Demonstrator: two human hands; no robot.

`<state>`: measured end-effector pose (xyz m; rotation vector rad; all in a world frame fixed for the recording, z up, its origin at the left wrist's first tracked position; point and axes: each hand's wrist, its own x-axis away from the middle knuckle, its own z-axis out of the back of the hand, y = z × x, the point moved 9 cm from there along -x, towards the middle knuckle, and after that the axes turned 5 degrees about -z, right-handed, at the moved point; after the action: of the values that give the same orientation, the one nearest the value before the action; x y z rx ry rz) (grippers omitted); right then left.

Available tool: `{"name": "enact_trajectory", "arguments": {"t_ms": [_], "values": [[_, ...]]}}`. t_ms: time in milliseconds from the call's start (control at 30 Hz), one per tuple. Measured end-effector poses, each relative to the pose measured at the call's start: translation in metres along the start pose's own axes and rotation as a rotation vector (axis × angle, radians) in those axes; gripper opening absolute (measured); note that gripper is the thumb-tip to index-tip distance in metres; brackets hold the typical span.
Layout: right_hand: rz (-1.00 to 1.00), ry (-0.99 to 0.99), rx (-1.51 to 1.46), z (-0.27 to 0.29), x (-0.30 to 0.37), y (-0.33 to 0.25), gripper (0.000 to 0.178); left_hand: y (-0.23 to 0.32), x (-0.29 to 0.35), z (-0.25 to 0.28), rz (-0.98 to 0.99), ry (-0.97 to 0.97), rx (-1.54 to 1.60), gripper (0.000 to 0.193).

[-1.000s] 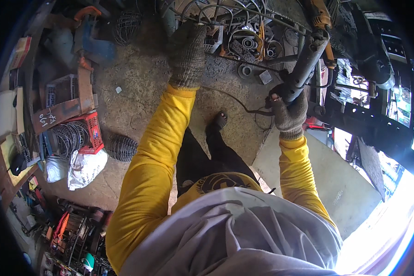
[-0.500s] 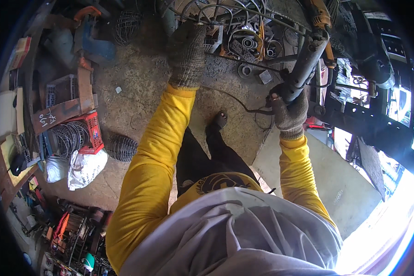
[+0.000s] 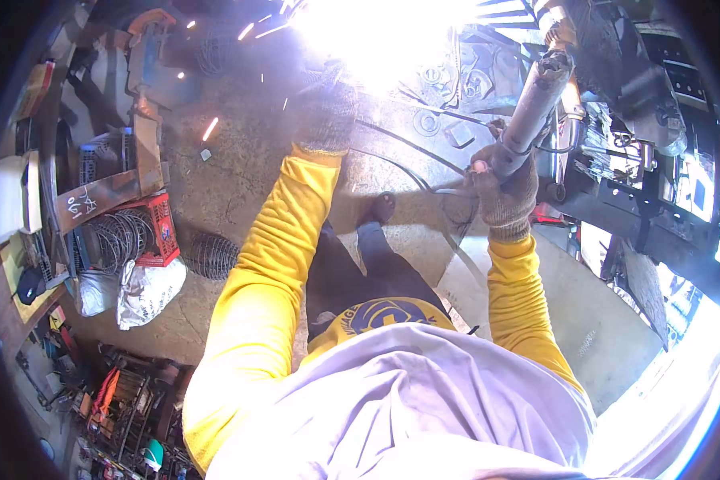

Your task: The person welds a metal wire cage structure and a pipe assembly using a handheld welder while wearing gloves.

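My left hand [image 3: 326, 112], in a grey knitted work glove, reaches up to the edge of a blinding white glare. The glare swallows its fingers and whatever they touch. To the right, my gloved right hand [image 3: 506, 192] is closed around the lower end of a grey metal pipe [image 3: 528, 108], its bare thumb tip showing. The pipe slants up and right from the fist. Thin dark cable [image 3: 404, 170] crosses between the two hands, above the floor. Sparks [image 3: 210, 128] fly out to the left of the glare.
A red plastic crate [image 3: 162, 232] with wire rings and a white sack [image 3: 148, 292] stand at the left. A pale sheet [image 3: 560, 296] lies at the lower right beside dark metal frames [image 3: 656, 212]. Loose metal parts [image 3: 428, 122] lie below the glare.
A bright white flare has lit up beyond my left hand, with sparks scattering left. It now covers the bent rods seen there before. Both hands stay nearly in place.
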<state>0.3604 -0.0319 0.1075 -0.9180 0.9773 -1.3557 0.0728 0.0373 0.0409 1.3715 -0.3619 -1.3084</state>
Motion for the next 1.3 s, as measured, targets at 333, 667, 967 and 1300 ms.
{"name": "enact_trajectory", "arguments": {"t_ms": [333,667,967,1300], "values": [[0.029,-0.067,0.236,-0.001,-0.001,0.004,0.054,0.002,0.0,-0.003,-0.055,0.002,-0.145,0.025],[-0.139,-0.068,-0.051,-0.007,0.004,0.006,0.054,-0.003,0.002,-0.002,0.034,0.036,-0.146,0.026],[-0.212,-0.082,-0.249,-0.014,0.008,0.006,0.053,0.011,-0.005,0.001,-0.001,0.035,-0.037,0.024],[0.202,0.054,0.409,-0.009,0.013,-0.012,0.043,-0.001,-0.002,0.0,0.019,0.06,0.019,0.024]]}}
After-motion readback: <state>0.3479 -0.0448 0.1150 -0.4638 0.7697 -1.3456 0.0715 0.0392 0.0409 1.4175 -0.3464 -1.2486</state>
